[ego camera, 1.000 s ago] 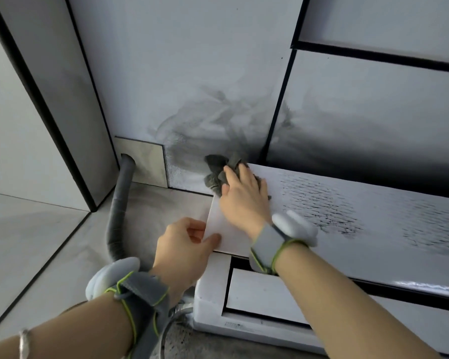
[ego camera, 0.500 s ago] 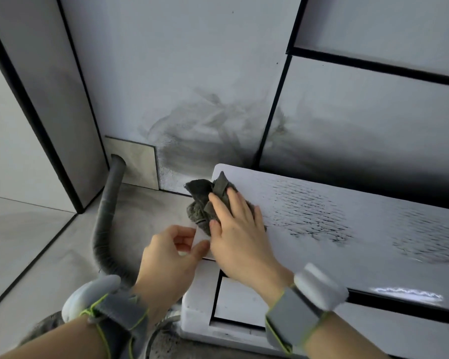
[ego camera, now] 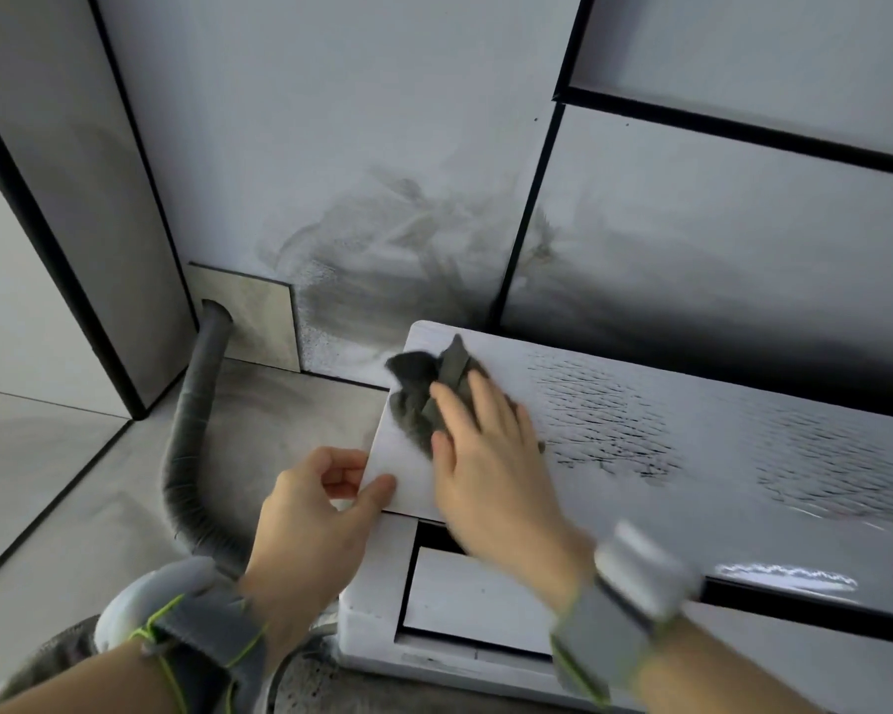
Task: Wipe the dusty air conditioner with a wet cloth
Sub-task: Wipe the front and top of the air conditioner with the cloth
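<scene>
A white wall-mounted air conditioner (ego camera: 692,445) runs from the centre to the right edge, its lifted front panel streaked with dark dust. My right hand (ego camera: 485,456) presses a crumpled dark grey cloth (ego camera: 424,389) flat against the panel's left end. My left hand (ego camera: 310,512) pinches the panel's lower left corner between thumb and fingers. Both wrists wear grey bands with white sensor pods.
A grey corrugated hose (ego camera: 197,430) curves from a hole in the tiled wall (ego camera: 331,146) down past the unit's left side. Sooty smears darken the wall (ego camera: 393,260) just beyond the unit. A corner with black tile seams (ego camera: 52,249) lies to the left.
My right hand and the cloth have slid back along the panel's left end, away from the wall and toward me. My left hand keeps its pinch on the corner.
</scene>
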